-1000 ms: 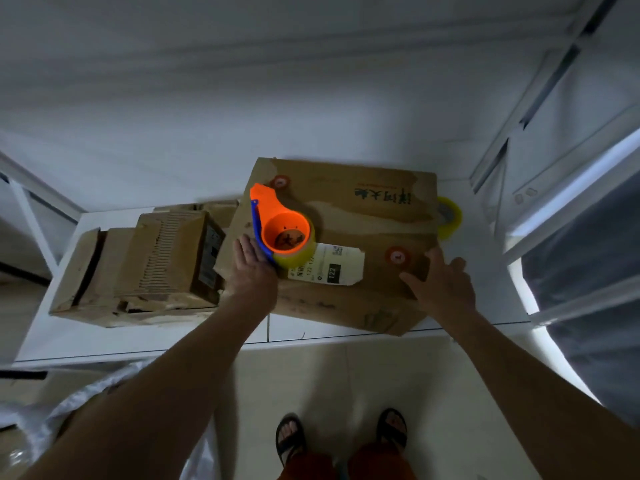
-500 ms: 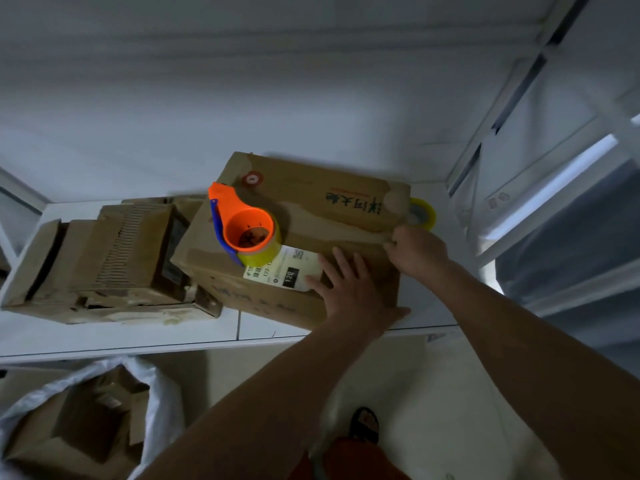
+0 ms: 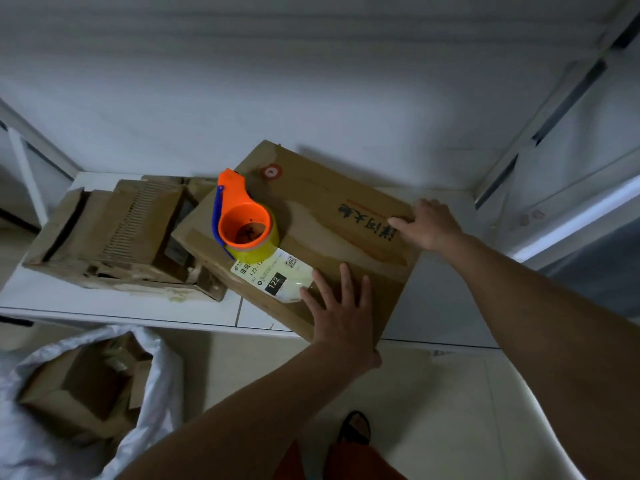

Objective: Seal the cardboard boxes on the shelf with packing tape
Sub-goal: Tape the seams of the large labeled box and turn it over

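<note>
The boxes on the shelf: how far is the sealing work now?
Early. Done: nothing clearly sealed. In hand: left hand flat on the big box, right hand gripping its far edge; the tape dispenser sits on top, unheld. Left: taping it and the worn box beside.

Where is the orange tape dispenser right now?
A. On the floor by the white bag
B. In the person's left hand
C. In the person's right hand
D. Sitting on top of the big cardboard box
D: the tape dispenser rests on the big cardboard box, with the left hand and right hand both on the box, away from it.
</note>
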